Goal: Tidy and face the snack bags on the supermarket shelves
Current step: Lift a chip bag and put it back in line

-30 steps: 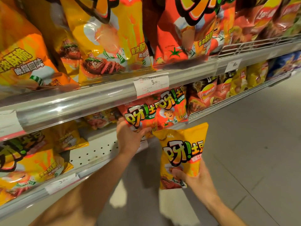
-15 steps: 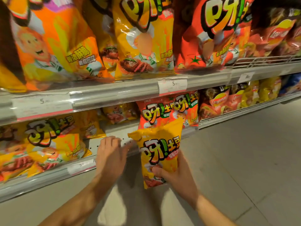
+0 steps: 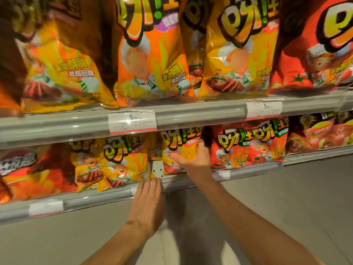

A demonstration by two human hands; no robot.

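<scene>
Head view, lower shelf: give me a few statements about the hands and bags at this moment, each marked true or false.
1. The right hand grips a yellow snack bag standing on the lower shelf. True.
2. The left hand holds a red bag. False: its fingers lie flat at the shelf's front rail and hold nothing.
3. Red tomato bags stand right of the gripped yellow bag. True.
4. The lower shelf is packed with no gap. False: bare perforated back panel shows left of the gripped bag.
5. A price label sits on the upper shelf rail. True.
</scene>
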